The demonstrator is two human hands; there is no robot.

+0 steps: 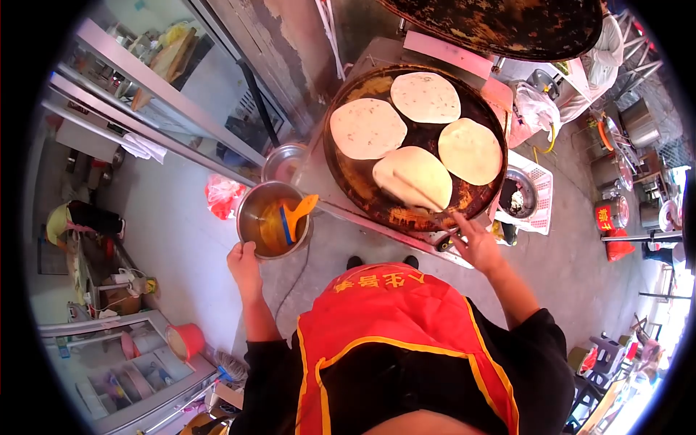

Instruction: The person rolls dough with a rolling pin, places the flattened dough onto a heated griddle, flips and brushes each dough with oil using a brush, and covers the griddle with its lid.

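Observation:
My left hand (245,268) grips the rim of a metal pot (250,214) that holds yellowish oil. An orange brush (299,212) with a blue band leans inside the pot, its handle over the right rim. My right hand (475,243) is at the front edge of a round dark griddle (462,201), fingers apart, with nothing visible in them. Closest to it lies a pale flatbread (417,174) with a crease or fold across its front part. Several flatbreads lie on the griddle, among them a speckled one (368,129) at the left.
The griddle's raised lid (500,22) stands behind it. A metal bowl (284,161) sits left of the griddle, near a red plastic bag (225,196). At the right is a pink basket (540,206) with a bowl in it. Another person (87,221) bends over at the far left.

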